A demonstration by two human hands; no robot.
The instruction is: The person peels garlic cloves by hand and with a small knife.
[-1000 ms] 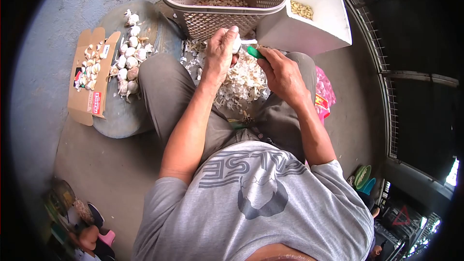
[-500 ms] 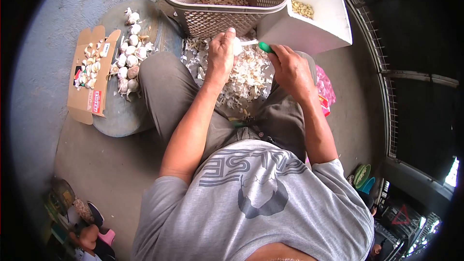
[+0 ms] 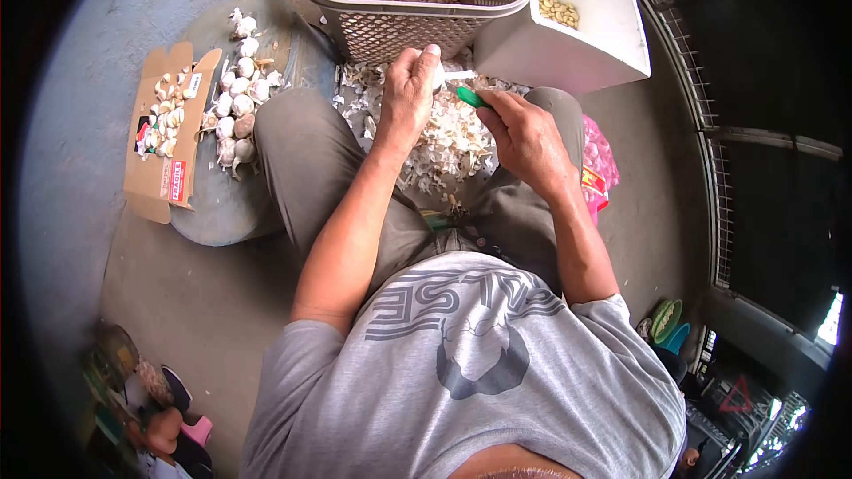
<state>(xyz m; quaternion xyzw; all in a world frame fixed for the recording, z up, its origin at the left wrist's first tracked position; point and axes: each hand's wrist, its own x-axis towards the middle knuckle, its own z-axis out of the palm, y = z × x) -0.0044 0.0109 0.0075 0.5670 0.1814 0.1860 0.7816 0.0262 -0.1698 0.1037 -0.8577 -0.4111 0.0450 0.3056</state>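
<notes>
Held between my knees, my left hand [image 3: 408, 98] is closed around a white garlic bulb [image 3: 440, 78], whose pale stem points to the right. Most of the bulb is hidden by the fingers. My right hand [image 3: 532, 137] grips a small knife by its green handle [image 3: 470, 97]. The knife's blade is hard to make out; it lies close to the bulb. Beneath both hands spreads a heap of garlic skins [image 3: 453, 146] on the ground.
A perforated basket [image 3: 382, 40] and a white box [image 3: 572, 58] with peeled cloves stand ahead. At left, a round surface [image 3: 222, 217] bears several garlic bulbs [image 3: 241, 106] and a cardboard box [image 3: 145, 173] with cloves. A pink bag [image 3: 599, 160] lies right. Another person's arm [image 3: 162, 433] shows at lower left.
My right hand has shifted slightly left and down, bringing the green handle nearer the bulb and tilting it. My left hand stays nearly in place, still holding the garlic.
</notes>
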